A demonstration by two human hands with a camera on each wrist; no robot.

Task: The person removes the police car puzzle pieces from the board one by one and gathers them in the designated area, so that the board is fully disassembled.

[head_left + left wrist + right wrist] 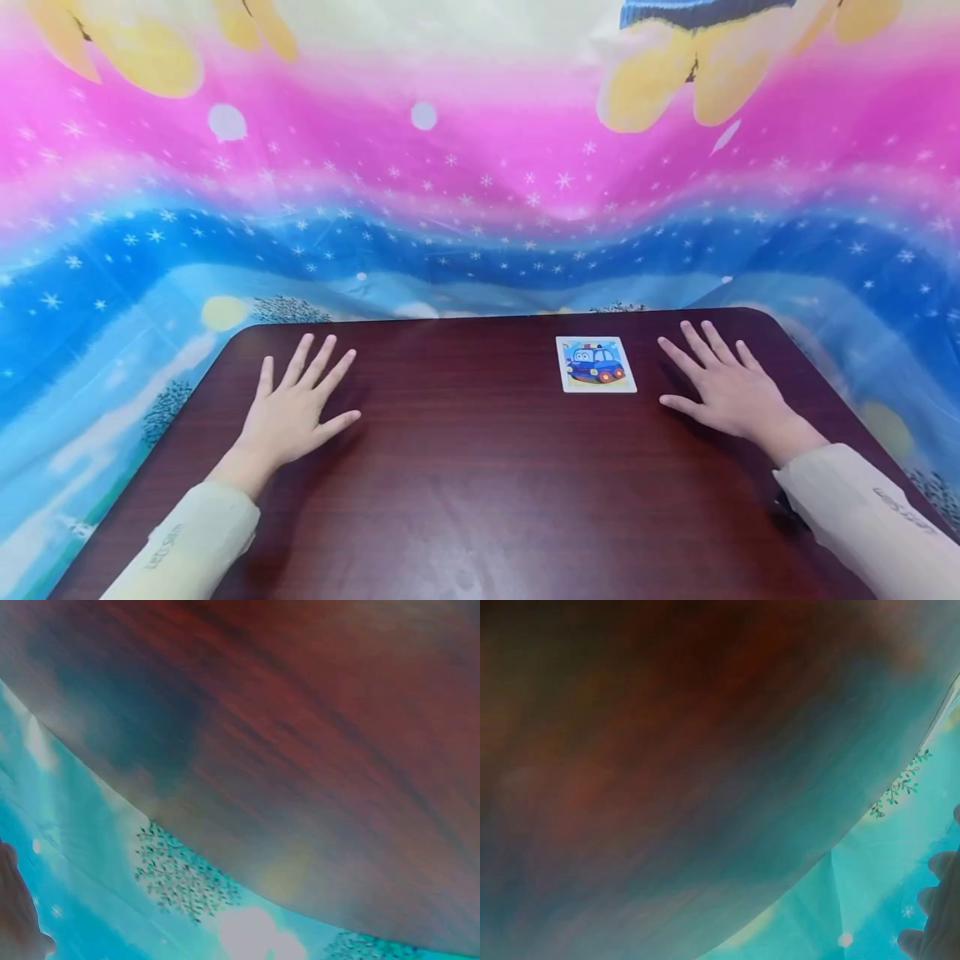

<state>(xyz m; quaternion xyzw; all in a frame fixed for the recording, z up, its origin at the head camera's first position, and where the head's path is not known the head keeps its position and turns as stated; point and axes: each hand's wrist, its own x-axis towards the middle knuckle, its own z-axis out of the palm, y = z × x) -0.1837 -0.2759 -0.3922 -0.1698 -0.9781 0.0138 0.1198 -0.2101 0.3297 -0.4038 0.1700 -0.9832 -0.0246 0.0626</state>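
Note:
A square picture puzzle point(596, 365) with a white border and a blue cartoon car lies flat near the far edge of the table, right of centre. To its right is my right hand point(731, 392), palm down with the fingers spread, apart from the picture. My left hand point(292, 408) is spread the same way over the table's left side and holds nothing. In the left wrist view, part of the left hand point(16, 907) shows at the lower left edge. Fingertips of the right hand point(939, 907) appear at the right edge of the right wrist view.
The dark brown wooden table point(465, 467) has rounded far corners. Behind and beside it hangs a pink and blue cloth point(480, 192) printed with snowflakes and yellow shapes, meeting the table's far edge. Light sleeves point(187, 542) cover both forearms.

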